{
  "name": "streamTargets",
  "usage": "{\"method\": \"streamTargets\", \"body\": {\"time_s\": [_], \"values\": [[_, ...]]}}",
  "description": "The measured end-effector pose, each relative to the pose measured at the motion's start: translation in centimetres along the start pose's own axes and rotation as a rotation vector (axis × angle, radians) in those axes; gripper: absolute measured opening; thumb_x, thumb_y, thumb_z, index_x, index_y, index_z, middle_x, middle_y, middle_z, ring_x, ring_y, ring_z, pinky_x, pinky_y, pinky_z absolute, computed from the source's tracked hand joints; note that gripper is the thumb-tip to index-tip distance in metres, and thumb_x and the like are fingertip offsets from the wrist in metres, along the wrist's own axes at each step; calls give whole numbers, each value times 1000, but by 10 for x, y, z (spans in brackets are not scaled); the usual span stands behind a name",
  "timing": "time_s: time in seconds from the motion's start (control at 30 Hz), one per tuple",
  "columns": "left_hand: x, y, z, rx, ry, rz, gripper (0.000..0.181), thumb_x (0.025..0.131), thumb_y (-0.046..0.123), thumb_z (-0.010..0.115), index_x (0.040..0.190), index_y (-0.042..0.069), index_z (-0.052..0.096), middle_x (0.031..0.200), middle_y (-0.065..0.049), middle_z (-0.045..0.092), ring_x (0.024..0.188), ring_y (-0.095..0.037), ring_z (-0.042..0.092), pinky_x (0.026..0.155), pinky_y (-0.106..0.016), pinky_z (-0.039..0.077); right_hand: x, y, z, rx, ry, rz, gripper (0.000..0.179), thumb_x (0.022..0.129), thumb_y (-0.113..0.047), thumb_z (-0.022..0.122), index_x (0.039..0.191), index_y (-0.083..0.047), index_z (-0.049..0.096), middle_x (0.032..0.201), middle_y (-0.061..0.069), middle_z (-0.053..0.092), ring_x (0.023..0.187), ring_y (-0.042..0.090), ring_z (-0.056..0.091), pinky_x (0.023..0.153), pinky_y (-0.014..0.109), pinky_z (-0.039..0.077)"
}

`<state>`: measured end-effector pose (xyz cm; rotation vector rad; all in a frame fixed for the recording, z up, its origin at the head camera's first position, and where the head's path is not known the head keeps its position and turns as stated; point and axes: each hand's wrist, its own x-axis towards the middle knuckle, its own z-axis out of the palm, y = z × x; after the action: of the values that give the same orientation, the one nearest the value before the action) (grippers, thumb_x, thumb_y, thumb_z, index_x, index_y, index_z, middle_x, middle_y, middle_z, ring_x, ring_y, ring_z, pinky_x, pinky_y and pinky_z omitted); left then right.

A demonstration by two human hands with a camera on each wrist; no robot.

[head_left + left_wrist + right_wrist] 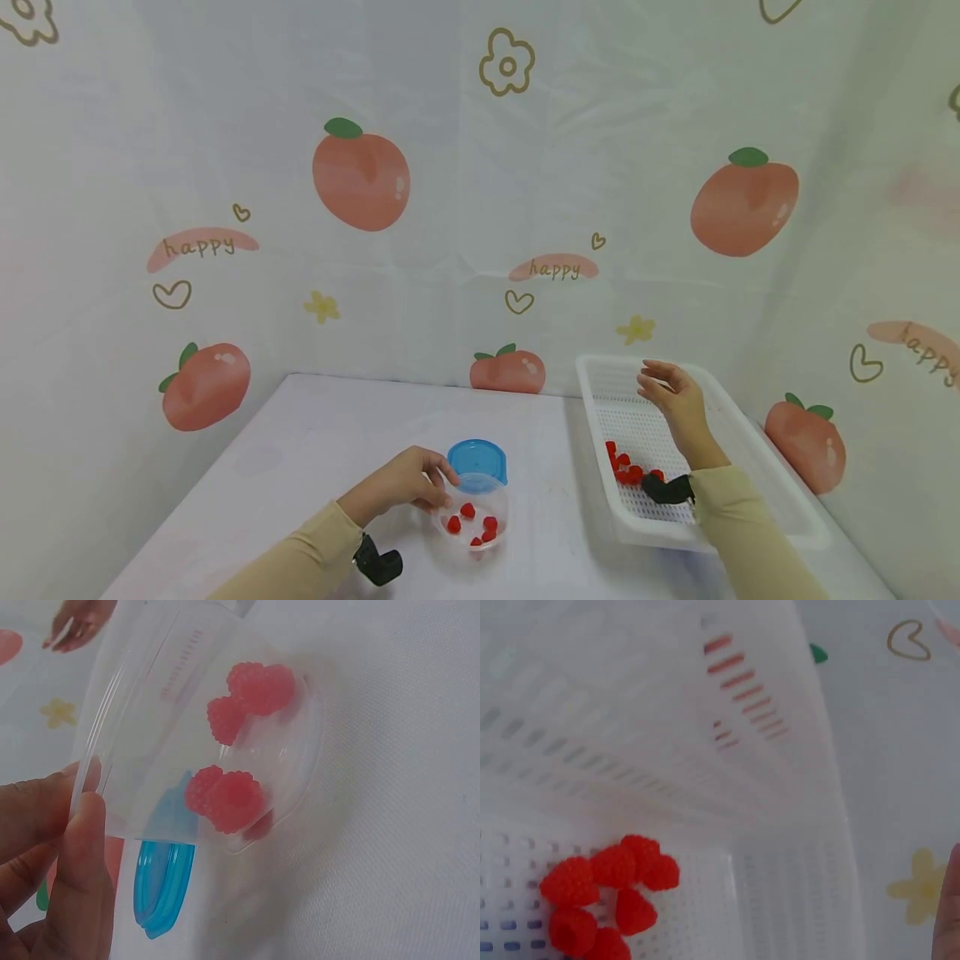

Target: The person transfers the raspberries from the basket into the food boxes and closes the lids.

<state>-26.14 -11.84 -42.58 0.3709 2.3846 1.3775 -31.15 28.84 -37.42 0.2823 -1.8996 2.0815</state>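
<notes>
My left hand (405, 481) pinches the rim of a clear plastic cup (498, 502) between thumb and fingers. Several red raspberries (234, 801) lie at the bottom of that cup, seen through its wall in the left wrist view. Above the white perforated basket (588, 408) my right hand (678, 410) is raised, fingers loosely bent with nothing in them. Several more raspberries (571, 881) cluster on the basket's floor, below the right wrist. Only the edge of a right finger (948, 919) shows in the right wrist view.
A blue lid (477, 457) lies on the white table (337, 417) just behind the cup. The basket's raised walls stand at the table's right side. A white curtain (450, 317) printed with fruit and flowers hangs behind the table.
</notes>
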Motion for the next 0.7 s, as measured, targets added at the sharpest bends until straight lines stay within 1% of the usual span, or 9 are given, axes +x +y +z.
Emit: {"method": "streamTargets", "body": {"time_s": [0.07, 0.13, 0.23, 0.3, 0.43, 0.47, 0.53, 0.63, 0.7], "values": [[0, 0, 0, -1, 0, -2, 21, 77, 4, 79, 96, 4, 71, 75, -5, 56, 57, -12, 59, 59, -25, 57, 2, 6, -7, -86, -19, 48, 18, 93, -6, 62, 109, -15, 61, 100, -9, 62, 90, -1, 63, 78, 14, 54], [0, 0, 0, 0, 1, -4, 21, 77, 4, 79, 96, 4, 71, 76, -5, 56, 57, -12, 58, 59, -25, 57, 4, 11, -12, -189, -64, 97, 19, 94, -11, 62, 113, -10, 60, 101, -9, 60, 90, -4, 62, 79, 13, 54], [0, 0, 0, 3, 2, -8, 20, 77, 5, 79, 96, 4, 71, 76, -5, 56, 58, -12, 59, 59, -25, 57, 8, 17, -18, -347, -159, 163, 34, 95, -16, 62, 122, 3, 55, 106, -6, 59, 90, -5, 60, 82, 16, 54], [0, 0, 0, 3, 2, -9, 20, 77, 5, 79, 96, 5, 71, 76, -5, 56, 58, -12, 59, 59, -25, 57, 10, 22, -22, -408, -233, 211, 44, 95, -16, 61, 127, 12, 49, 109, -1, 61, 93, 0, 61, 84, 20, 55], [0, -1, 1, -1, -3, -5, 20, 77, 5, 79, 95, 5, 71, 76, -5, 57, 58, -12, 59, 59, -25, 57, 11, 33, -31, -455, -366, 316, 49, 96, -14, 60, 129, 17, 44, 116, 12, 62, 103, 16, 62, 87, 26, 55], [0, -2, 1, -2, -3, -3, 20, 77, 5, 79, 95, 6, 72, 76, -5, 57, 58, -12, 59, 59, -25, 58, 11, 36, -34, -457, -388, 339, 49, 95, -13, 60, 129, 18, 43, 117, 17, 62, 105, 21, 62, 87, 27, 55], [0, -2, 1, -5, -3, 0, 20, 77, 5, 79, 95, 5, 71, 75, -5, 57, 58, -12, 59, 60, -26, 58, 10, 41, -38, -468, -429, 385, 48, 95, -12, 60, 129, 18, 43, 120, 23, 60, 106, 25, 62, 87, 29, 55], [0, -2, 1, -6, -3, 3, 20, 77, 5, 79, 95, 5, 71, 75, -5, 57, 58, -12, 59, 60, -26, 58, 7, 47, -42, -507, -481, 440, 46, 95, -11, 59, 127, 18, 43, 121, 26, 59, 104, 24, 63, 88, 33, 56], [0, -2, 0, -5, -2, 4, 20, 77, 5, 79, 96, 5, 71, 75, -5, 57, 58, -12, 59, 60, -26, 58, 5, 49, -43, -528, -489, 490, 43, 94, -10, 59, 125, 16, 46, 118, 22, 61, 98, 21, 64, 88, 35, 56]]}}
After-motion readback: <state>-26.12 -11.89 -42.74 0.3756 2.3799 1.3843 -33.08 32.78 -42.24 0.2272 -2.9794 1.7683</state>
